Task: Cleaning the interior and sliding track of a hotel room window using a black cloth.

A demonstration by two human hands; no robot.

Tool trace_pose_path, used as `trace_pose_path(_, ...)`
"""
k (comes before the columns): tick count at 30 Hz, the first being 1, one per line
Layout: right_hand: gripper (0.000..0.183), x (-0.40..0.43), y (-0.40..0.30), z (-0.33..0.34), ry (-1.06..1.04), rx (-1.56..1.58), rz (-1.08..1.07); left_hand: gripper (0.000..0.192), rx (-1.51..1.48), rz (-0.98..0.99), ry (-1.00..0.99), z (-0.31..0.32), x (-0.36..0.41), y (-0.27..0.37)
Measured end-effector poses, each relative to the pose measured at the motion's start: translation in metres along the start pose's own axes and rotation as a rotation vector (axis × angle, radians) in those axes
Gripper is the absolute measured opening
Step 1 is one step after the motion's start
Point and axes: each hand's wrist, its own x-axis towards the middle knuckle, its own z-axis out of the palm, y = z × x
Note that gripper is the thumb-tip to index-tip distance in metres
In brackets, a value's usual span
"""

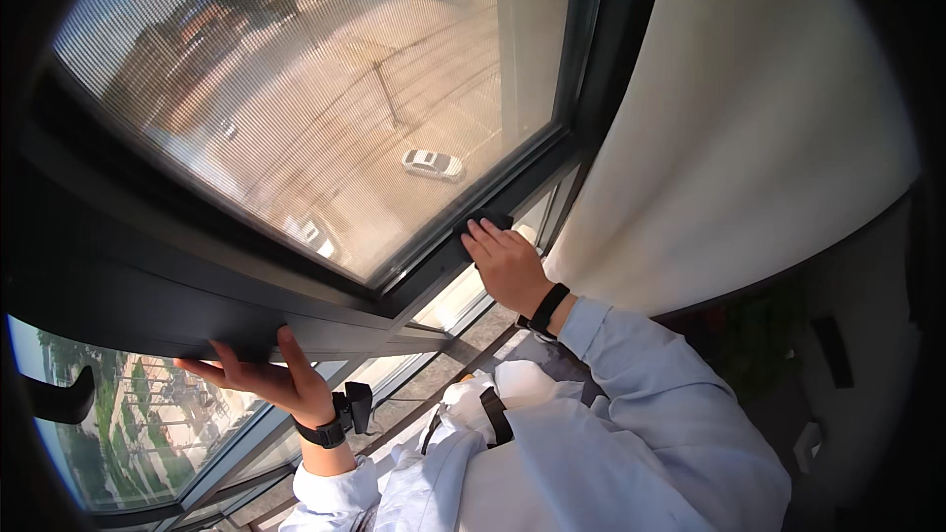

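My right hand presses a dark cloth or pad against the dark window frame, below the corner of a screened window pane. Its fingers lie over the dark piece, which is partly hidden. Lower left, my left hand rests palm up against the edge of a wide dark frame post, thumb and fingers spread; part of the fingers lies in shadow. Black bands sit on both wrists, the left one with a small black box.
A pale curtain hangs at the right, close to the frame. A black window handle juts in at the far left beside another pane. A ledge runs below the frame. Outside are parked cars.
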Motion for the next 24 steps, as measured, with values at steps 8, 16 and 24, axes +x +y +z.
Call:
trace_pose_path(8, 0.030, -0.009, -0.094, 0.013, 0.025, 0.279, -0.178, 0.069, 0.048, 0.009, -0.011, -0.001, -0.001, 0.001)
trace_pose_path(16, 0.040, -0.012, 0.083, -0.003, -0.017, -0.036, 0.243, 0.072, 0.058, 0.056, -0.006, -0.006, -0.003, -0.008)
trace_pose_path(24, 0.045, -0.026, -0.026, 0.038, 0.141, 0.165, 0.335, 0.068, 0.022, 0.119, -0.138, -0.008, -0.016, -0.025)
